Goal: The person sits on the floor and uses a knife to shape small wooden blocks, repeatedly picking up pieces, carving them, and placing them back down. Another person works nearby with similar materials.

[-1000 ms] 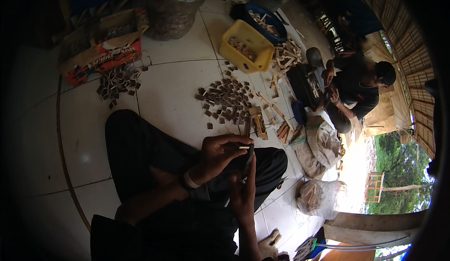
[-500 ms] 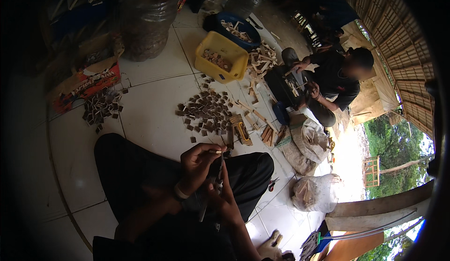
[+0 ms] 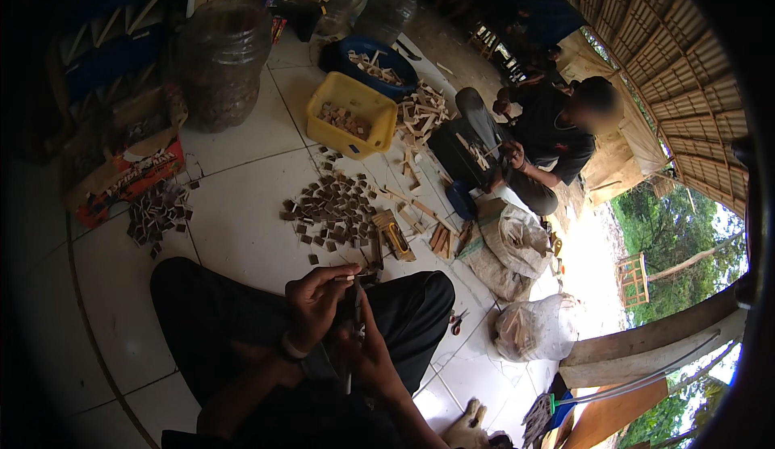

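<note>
Nearer than the yellow rectangular plastic tub (image 3: 331, 139), left hand (image 3: 313, 304) pinches small pale wooden block (image 3: 347, 279) beside slim dark strip (image 3: 358, 307), perhaps metal, gripped by right hand (image 3: 373, 359); working them needs steadiness.

L hand (image 3: 313, 308) just L of lower ctr, fingers bent, thumb & index tips (image 3: 349, 270) in a pinch pointing to upper R. L wrist (image 3: 292, 350) slightly bent; L forearm (image 3: 250, 396) slants up from btm L, mostly in shadow. R hand (image 3: 370, 356) lower & to R, close by, index (image 3: 370, 316) extended upward, other fingers curled, partly dark. R forearm (image 3: 408, 417) rises from btm ctr, angled up-L.
</note>
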The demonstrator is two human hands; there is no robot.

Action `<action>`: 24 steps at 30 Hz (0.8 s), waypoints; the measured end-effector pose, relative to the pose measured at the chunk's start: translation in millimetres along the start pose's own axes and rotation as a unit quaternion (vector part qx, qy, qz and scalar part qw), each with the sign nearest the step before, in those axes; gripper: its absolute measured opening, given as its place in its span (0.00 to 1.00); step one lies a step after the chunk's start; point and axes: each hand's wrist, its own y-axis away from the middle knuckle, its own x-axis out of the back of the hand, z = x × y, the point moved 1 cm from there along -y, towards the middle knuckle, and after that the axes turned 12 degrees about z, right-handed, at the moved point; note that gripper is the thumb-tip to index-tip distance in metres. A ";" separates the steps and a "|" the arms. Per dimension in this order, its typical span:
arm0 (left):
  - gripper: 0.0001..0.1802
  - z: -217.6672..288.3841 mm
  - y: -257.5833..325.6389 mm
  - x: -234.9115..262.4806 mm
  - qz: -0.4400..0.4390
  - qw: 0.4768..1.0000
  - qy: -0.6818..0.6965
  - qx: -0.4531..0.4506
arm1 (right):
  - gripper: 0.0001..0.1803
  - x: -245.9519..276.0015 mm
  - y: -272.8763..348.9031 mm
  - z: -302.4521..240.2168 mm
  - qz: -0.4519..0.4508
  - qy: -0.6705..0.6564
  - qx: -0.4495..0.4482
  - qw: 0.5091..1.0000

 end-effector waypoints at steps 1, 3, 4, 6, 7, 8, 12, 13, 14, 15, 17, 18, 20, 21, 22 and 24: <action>0.09 0.8 0.1 2.3 0.003 0.999 -0.030 -0.023 | 0.43 -1.7 -2.3 -0.1 0.016 0.080 0.086 0.993; 0.09 -1.6 -2.0 2.7 0.004 0.996 -0.076 -0.036 | 0.44 -1.2 -6.9 3.9 0.051 0.195 0.092 0.975; 0.10 -3.2 -2.0 2.6 0.007 0.994 -0.097 -0.040 | 0.44 0.3 -8.5 6.4 0.062 0.247 0.095 0.962; 0.10 -5.8 -0.5 2.5 0.008 0.994 -0.108 -0.024 | 0.46 1.3 -11.8 12.2 0.062 0.262 0.093 0.958; 0.10 -6.7 0.1 2.3 0.010 0.994 -0.109 -0.021 | 0.47 1.2 -12.6 15.0 0.062 0.271 0.084 0.957; 0.10 -7.4 -0.6 2.2 0.011 0.993 -0.118 -0.026 | 0.46 1.0 -12.4 16.7 0.063 0.269 0.095 0.956; 0.10 -4.5 -2.2 1.6 0.003 0.990 -0.131 -0.050 | 0.46 0.6 -13.1 16.9 0.069 0.239 0.130 0.960; 0.10 -3.0 -3.6 2.2 -0.002 0.990 -0.136 -0.047 | 0.46 1.0 -13.2 16.0 0.062 0.236 0.114 0.963; 0.10 -1.4 -4.8 2.3 -0.006 0.989 -0.137 -0.049 | 0.46 1.6 -13.4 14.6 0.057 0.232 0.099 0.966; 0.10 -0.3 -5.6 1.8 -0.007 0.989 -0.140 -0.042 | 0.45 2.0 -13.5 13.2 0.051 0.227 0.094 0.968; 0.09 1.5 -6.8 2.2 -0.004 0.990 -0.134 -0.039 | 0.45 1.2 -14.2 11.1 0.040 0.209 0.094 0.973; 0.09 1.2 -7.8 1.8 -0.002 0.991 -0.127 -0.035 | 0.45 0.8 -15.8 10.9 0.049 0.212 0.090 0.972; 0.08 -0.2 -10.5 3.8 0.016 0.994 -0.106 -0.032 | 0.45 -1.4 -18.7 11.6 0.049 0.201 0.098 0.974; 0.09 -1.8 -13.4 8.0 0.006 0.996 -0.090 0.025 | 0.45 3.2 -19.8 11.0 0.044 0.200 0.090 0.975; 0.09 -3.6 -18.0 10.6 0.009 0.997 -0.059 0.044 | 0.45 1.7 -23.7 11.6 0.062 0.190 0.109 0.974; 0.10 -7.8 -26.3 16.0 0.005 0.993 0.014 0.115 | 0.45 3.6 -26.1 11.9 0.071 0.163 0.109 0.978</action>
